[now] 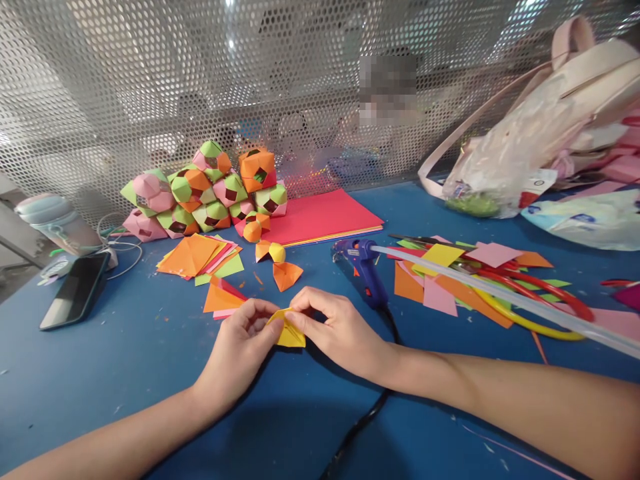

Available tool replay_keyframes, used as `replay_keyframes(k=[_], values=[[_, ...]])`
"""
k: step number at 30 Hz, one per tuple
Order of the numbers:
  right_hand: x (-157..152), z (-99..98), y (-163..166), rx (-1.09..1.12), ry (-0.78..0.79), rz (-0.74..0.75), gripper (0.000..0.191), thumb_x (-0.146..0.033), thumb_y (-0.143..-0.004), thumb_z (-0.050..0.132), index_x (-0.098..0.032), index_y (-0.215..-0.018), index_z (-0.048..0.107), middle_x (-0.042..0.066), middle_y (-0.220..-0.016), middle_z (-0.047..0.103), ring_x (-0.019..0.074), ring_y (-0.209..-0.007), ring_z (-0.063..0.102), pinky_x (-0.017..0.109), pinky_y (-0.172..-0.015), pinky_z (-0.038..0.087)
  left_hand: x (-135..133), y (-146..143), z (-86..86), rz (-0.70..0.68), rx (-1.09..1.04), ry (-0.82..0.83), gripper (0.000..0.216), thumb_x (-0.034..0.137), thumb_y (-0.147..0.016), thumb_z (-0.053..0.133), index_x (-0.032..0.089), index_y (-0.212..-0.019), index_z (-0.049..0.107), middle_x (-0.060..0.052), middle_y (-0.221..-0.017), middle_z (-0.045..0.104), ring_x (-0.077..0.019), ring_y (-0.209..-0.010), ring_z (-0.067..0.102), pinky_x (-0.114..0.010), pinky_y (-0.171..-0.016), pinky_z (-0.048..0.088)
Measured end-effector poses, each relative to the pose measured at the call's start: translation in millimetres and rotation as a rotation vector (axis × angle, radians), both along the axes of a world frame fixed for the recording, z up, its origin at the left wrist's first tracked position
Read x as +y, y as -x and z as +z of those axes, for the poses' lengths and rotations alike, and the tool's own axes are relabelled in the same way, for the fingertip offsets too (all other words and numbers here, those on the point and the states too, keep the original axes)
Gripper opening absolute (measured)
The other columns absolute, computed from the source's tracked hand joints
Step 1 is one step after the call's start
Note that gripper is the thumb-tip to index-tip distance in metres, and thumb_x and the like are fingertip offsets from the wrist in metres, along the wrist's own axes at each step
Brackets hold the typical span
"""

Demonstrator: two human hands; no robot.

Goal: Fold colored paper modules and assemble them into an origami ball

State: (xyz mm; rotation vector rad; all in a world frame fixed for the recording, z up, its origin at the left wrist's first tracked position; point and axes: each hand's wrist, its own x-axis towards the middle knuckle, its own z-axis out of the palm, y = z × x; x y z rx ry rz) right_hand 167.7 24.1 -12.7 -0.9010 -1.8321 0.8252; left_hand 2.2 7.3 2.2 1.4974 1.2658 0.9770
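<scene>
here the yellow paper (289,331) sits pinched between left hand (240,350) and right hand (336,330).

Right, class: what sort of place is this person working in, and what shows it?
Probably a paper-craft workbench. The left hand and right hand pinch a yellow paper piece over a blue table; folded paper cubes are stacked before a perforated metal screen, and a glue gun lies beside cut coloured squares.

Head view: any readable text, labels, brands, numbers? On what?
None readable.
White tag on the plastic bag: print too small.
Pale packet: blue marks, blurred.
Phone: screen dark.
Yellow paper held by left hand and right hand: no print visible.
</scene>
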Motion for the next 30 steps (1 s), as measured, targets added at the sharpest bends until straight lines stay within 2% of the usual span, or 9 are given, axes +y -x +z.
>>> replay_keyframes(k=[4, 7, 10, 13, 17, 23, 30], values=[[-1.4, -0.6, 0.3, 0.008, 0.003, 0.012, 0.009, -0.022, -0.087, 0.051, -0.02, -0.08, 0.056, 0.0, -0.078, 0.058, 0.0122, -0.071, 0.056, 0.024, -0.066, 0.045, -0.4, -1.3, -0.5, -0.017, 0.094, 0.036, 0.021, 0.036, -0.08, 0.057, 0.015, -0.075, 0.059, 0.003, -0.064, 0.053, -0.0091, -0.057, 0.046, -0.02, -0.052, 0.036], [-2.4, 0.4, -1.3, 0.008, -0.027, 0.04, 0.014, -0.02, -0.089, 0.047, -0.02, -0.077, 0.055, 0.0, -0.077, 0.058, 0.0129, -0.074, 0.056, 0.025, -0.07, 0.045, -1.2, -2.7, 0.3, -0.02, 0.1, 0.051, 0.021, 0.035, -0.078, 0.059, 0.016, -0.071, 0.057, 0.004, -0.058, 0.048, -0.008, -0.053, 0.041, -0.019, -0.048, 0.033], [-3.0, 2.4, -2.8, 0.014, -0.002, 0.03, 0.014, -0.024, -0.091, 0.044, -0.02, -0.082, 0.055, 0.001, -0.082, 0.059, 0.0129, -0.075, 0.056, 0.026, -0.071, 0.045, -1.5, -3.3, 1.0, 0.006, 0.074, 0.032, 0.019, 0.033, -0.076, 0.061, 0.016, -0.069, 0.055, 0.004, -0.058, 0.049, -0.0081, -0.053, 0.043, -0.019, -0.048, 0.034], [-3.4, 3.8, -2.0, -0.004, 0.071, 0.006, 0.011, -0.028, -0.09, 0.046, -0.02, -0.091, 0.053, 0.0, -0.082, 0.058, 0.0118, -0.07, 0.054, 0.024, -0.065, 0.045, -0.8, -2.5, 0.8, 0.077, 0.022, -0.018, 0.019, 0.033, -0.076, 0.061, 0.016, -0.069, 0.054, 0.002, -0.066, 0.056, -0.0098, -0.06, 0.05, -0.02, -0.054, 0.04], [-3.3, 2.2, 2.1, -0.094, 0.074, -0.018, 0.014, -0.023, -0.084, 0.052, -0.019, -0.071, 0.047, -0.003, -0.066, 0.05, 0.0107, -0.06, 0.048, 0.023, -0.056, 0.04, 0.2, -1.3, -0.3, 0.091, -0.046, -0.046, 0.018, 0.031, -0.077, 0.062, 0.017, -0.072, 0.052, -0.001, -0.081, 0.062, -0.0121, -0.075, 0.056, -0.022, -0.066, 0.045], [-1.8, -4.3, 4.1, -0.114, -0.007, -0.054, 0.017, -0.019, -0.082, 0.052, -0.02, -0.066, 0.046, -0.003, -0.063, 0.049, 0.0109, -0.058, 0.047, 0.024, -0.055, 0.04, 0.4, -1.0, -1.7, 0.04, 0.018, 0.019, 0.016, 0.032, -0.08, 0.058, 0.017, -0.085, 0.058, 0.001, -0.076, 0.06, -0.0113, -0.067, 0.054, -0.021, -0.059, 0.041], [-2.2, -2.6, 3.8, -0.095, 0.0, -0.004, 0.015, -0.02, -0.082, 0.053, -0.02, -0.068, 0.048, -0.003, -0.065, 0.051, 0.0111, -0.059, 0.048, 0.024, -0.057, 0.041, 0.3, 0.9, -3.3, 0.068, 0.11, -0.01, 0.015, 0.031, -0.077, 0.058, 0.016, -0.074, 0.058, 0.002, -0.067, 0.059, -0.0112, -0.061, 0.051, -0.021, -0.055, 0.039]])
